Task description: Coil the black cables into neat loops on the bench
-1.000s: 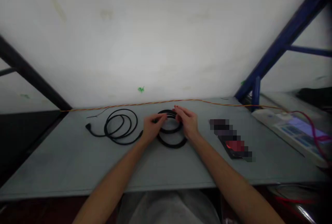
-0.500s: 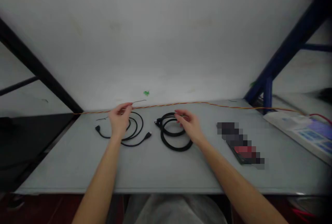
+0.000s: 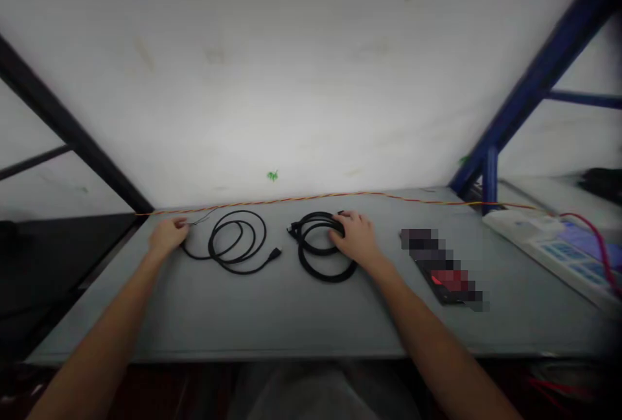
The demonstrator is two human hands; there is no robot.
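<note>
My left hand [image 3: 168, 236] is at the left of the table, fingertips pinched at the end of a thin dark wire tie [image 3: 207, 216]; whether one or two ties lie there is hard to make out. Just right of it lies a loosely looped thin black cable [image 3: 253, 272], one plug [image 3: 275, 253] showing at its right and the other end hidden by the hand. My right hand [image 3: 357, 236] curls its fingers over the far right side of a thicker coiled black cable [image 3: 326, 277], which rests flat with its plugs at the left.
A twisted red-yellow wire [image 3: 321, 197] runs along the wall at the back of the grey table [image 3: 272, 323]. At right lie a partly pixelated dark flat object [image 3: 430, 271] and a white panel-like item [image 3: 544, 245]. Dark [image 3: 82, 135] and blue [image 3: 515, 109] frame bars flank the sides.
My left hand has moved left and down from above the looped cable, bringing the thin tie to the table's left. My right hand has settled from a raised pinch onto the coiled cable.
</note>
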